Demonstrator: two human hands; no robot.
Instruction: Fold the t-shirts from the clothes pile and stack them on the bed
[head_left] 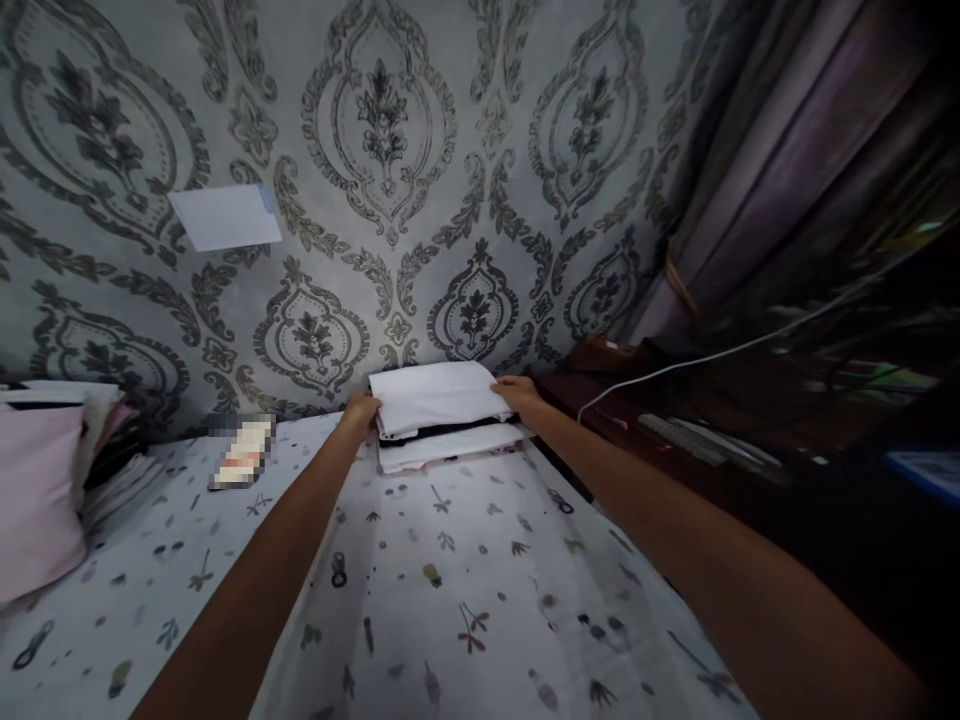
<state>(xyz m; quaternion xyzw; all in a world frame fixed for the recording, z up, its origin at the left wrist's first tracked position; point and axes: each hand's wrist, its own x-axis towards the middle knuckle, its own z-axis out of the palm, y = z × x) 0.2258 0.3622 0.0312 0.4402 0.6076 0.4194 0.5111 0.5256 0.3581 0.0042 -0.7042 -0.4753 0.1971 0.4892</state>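
Note:
A small stack of folded clothes lies against the wall at the far edge of the bed, with a white folded garment on top. Below it show a dark layer and another white folded cloth. My left hand grips the left edge of the top garment, fingers closed and partly hidden behind it. At the opposite edge, my right hand is closed on the same garment, thumb on top. Both arms reach forward over the printed bedsheet.
A pile of folded clothes stands at the left. A blurred-out flat object lies on the sheet. White paper is on the patterned wall. A white cable crosses the dark cluttered table at right, beside a tied curtain.

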